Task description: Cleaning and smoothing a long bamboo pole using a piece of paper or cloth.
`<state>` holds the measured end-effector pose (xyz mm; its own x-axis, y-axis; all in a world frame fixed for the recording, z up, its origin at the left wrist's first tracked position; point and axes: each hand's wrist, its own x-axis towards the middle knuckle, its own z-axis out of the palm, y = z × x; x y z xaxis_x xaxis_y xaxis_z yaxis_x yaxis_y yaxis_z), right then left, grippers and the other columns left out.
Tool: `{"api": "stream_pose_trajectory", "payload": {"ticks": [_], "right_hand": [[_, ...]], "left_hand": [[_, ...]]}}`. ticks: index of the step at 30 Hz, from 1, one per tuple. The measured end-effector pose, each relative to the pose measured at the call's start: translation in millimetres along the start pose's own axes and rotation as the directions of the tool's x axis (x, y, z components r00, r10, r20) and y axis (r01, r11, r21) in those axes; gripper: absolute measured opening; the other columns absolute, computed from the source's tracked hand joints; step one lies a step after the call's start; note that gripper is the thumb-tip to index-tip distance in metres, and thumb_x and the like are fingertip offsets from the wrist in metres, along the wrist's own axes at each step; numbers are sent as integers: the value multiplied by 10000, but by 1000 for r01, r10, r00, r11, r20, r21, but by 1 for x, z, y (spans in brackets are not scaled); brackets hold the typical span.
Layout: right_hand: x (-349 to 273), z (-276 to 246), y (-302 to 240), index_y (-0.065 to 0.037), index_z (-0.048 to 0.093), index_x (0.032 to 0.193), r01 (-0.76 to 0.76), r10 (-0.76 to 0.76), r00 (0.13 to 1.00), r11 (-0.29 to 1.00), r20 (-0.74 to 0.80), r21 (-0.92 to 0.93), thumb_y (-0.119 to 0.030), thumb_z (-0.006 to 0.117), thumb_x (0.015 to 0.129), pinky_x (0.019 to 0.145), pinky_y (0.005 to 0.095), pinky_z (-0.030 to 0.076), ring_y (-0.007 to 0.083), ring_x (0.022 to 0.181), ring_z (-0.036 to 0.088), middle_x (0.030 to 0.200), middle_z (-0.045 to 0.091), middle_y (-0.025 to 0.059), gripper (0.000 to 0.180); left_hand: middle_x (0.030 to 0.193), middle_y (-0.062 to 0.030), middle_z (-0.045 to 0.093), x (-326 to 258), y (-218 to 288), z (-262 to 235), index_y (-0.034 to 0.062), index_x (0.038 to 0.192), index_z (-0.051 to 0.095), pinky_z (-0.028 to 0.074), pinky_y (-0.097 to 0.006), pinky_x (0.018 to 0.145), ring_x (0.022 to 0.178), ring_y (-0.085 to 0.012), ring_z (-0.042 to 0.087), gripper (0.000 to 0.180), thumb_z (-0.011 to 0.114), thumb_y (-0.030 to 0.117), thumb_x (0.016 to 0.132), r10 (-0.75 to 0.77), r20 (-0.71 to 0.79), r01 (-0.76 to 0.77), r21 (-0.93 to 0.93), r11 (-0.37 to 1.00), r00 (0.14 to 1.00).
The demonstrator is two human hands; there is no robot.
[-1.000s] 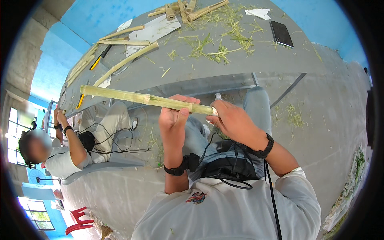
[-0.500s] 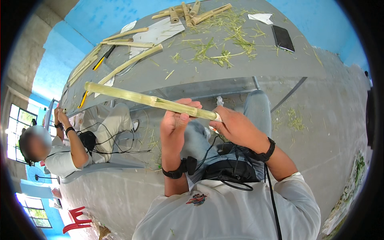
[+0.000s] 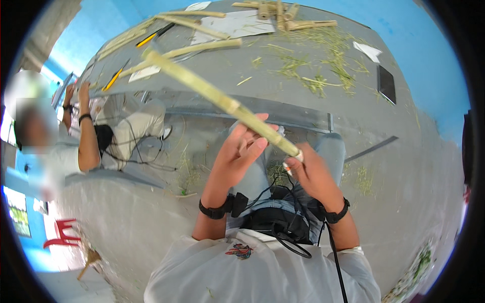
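Note:
A pale green bamboo stick (image 3: 202, 88), with a joint partway along, slants from the table's front edge down toward my lap. My right hand (image 3: 317, 174) is closed around its near end. A small white and orange item (image 3: 288, 168) shows by the right fingers; its kind is unclear. My left hand (image 3: 233, 155) holds the stick a little farther up, its fingers curled beneath and thumb beside it. The stick's far end is raised in front of other bamboo on the table.
The grey table (image 3: 283, 96) bears bamboo pieces (image 3: 308, 24), green shavings (image 3: 323, 60), yellow cutter knives (image 3: 112, 81), white paper (image 3: 235, 25) and a dark phone (image 3: 386, 85). A co-worker (image 3: 91, 136) sits at the left. A red chair (image 3: 63, 233) stands behind them.
The stick has tilted more steeply, its far end swinging up and right. My left fingers have curled in around it. My right hand has moved slightly right and down; the view has shifted.

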<state>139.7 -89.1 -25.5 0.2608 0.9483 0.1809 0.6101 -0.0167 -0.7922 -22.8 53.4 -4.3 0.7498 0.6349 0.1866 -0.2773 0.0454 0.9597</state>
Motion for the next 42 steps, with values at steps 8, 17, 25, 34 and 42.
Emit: {"api": "stream_pose_trajectory", "payload": {"ticks": [8, 17, 25, 34, 42], "right_hand": [[-2, -9, 10, -26, 530, 1082, -171, 191, 977, 967, -94, 189, -371, 508, 1022, 517, 261, 420, 95, 547, 531, 665, 549, 24, 350], [-8, -16, 10, -2, 520, 1079, -206, 231, 960, 965, -157, 160, -376, 495, 1027, 492, 255, 408, 88, 519, 516, 650, 529, 13, 378], [-15, -16, 9, 2, 512, 1088, -232, 265, 960, 934, -90, 273, -363, 494, 1030, 472, 244, 405, 70, 520, 504, 663, 535, 13, 370], [-20, -22, 8, -35, 550, 1098, -288, 71, 896, 844, 439, 452, -350, 520, 1023, 588, 237, 438, 52, 690, 521, 817, 562, -6, 326], [-11, -2, -4, -33, 514, 1066, -255, 129, 916, 919, 381, 301, -357, 538, 1014, 560, 301, 430, 140, 639, 528, 775, 561, 12, 330]], "left_hand": [[1233, -122, 578, 0, -6, -25, 10, 1233, 529, 453, -333, 942, 1168, -226, 554, 299, 591, 44, 942, 130, -17, -129, 46, 991, 991], [1249, -158, 588, 9, -2, -15, -19, 1293, 516, 454, -339, 951, 1163, -232, 566, 353, 567, 68, 955, 29, 18, -30, 62, 998, 999], [1303, -166, 561, 8, 0, -13, -18, 1394, 432, 437, -365, 988, 1205, -250, 539, 473, 576, 84, 954, 21, 82, -26, 64, 998, 996], [1404, -204, 487, 7, 8, -10, 5, 1459, 319, 360, -426, 1102, 1348, -283, 445, 620, 625, 154, 941, 160, 279, -91, -244, 965, 947], [1102, -159, 641, 7, -12, -10, -22, 1129, 537, 487, -382, 988, 1071, -254, 639, 241, 630, 35, 914, 35, 159, 9, -264, 965, 987]]}}
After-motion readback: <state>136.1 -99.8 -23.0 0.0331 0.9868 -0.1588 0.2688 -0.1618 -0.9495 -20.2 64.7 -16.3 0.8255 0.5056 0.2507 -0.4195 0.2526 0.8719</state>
